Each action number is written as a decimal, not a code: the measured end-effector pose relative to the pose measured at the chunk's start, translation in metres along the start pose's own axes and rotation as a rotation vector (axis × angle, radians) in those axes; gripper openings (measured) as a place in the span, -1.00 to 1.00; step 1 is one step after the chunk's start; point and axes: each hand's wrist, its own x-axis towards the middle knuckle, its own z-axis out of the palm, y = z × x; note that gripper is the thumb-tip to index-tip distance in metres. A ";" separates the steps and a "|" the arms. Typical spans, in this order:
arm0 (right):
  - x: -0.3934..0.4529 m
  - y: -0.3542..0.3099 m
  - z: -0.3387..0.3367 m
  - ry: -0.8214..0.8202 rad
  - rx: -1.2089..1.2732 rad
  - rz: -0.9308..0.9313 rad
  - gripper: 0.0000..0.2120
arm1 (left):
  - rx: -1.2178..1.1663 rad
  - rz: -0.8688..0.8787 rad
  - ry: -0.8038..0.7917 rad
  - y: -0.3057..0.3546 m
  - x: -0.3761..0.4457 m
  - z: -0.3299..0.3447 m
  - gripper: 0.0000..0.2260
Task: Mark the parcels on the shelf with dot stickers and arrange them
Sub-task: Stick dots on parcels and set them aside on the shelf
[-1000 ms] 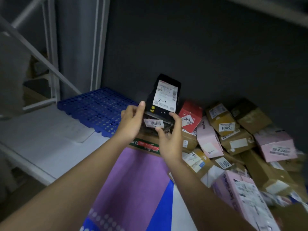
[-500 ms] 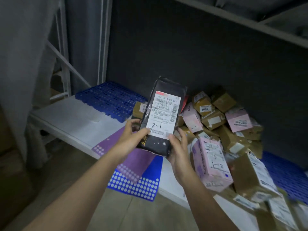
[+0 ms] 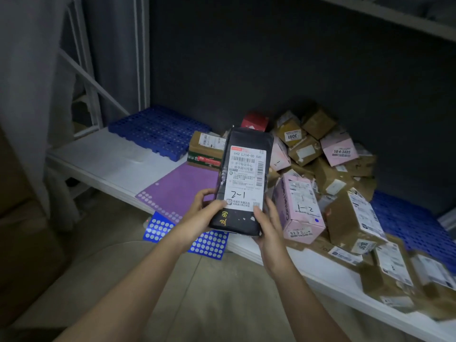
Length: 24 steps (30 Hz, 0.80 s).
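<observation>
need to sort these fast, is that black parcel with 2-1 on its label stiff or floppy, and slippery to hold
The black parcel probably handles fairly stiff: it stands upright, gripped only at its lower end by the left hand and right hand, without sagging. Its glossy, wrinkled wrap looks like plastic film, so it may be a bit slippery. It seems light for its size.

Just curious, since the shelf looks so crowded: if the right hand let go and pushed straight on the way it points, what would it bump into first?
Probably the pink box marked 1-2, just beyond the right hand now gripping the black parcel. Depth is hard to judge from one view.
</observation>
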 end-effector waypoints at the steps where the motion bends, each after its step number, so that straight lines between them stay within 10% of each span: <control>1: -0.003 0.006 -0.004 0.017 -0.025 0.012 -0.51 | 0.015 -0.030 -0.001 -0.004 0.001 0.003 -0.73; 24: -0.055 0.065 -0.052 0.050 -0.413 -0.020 -0.27 | 0.492 -0.264 -0.041 -0.069 0.017 0.047 -0.56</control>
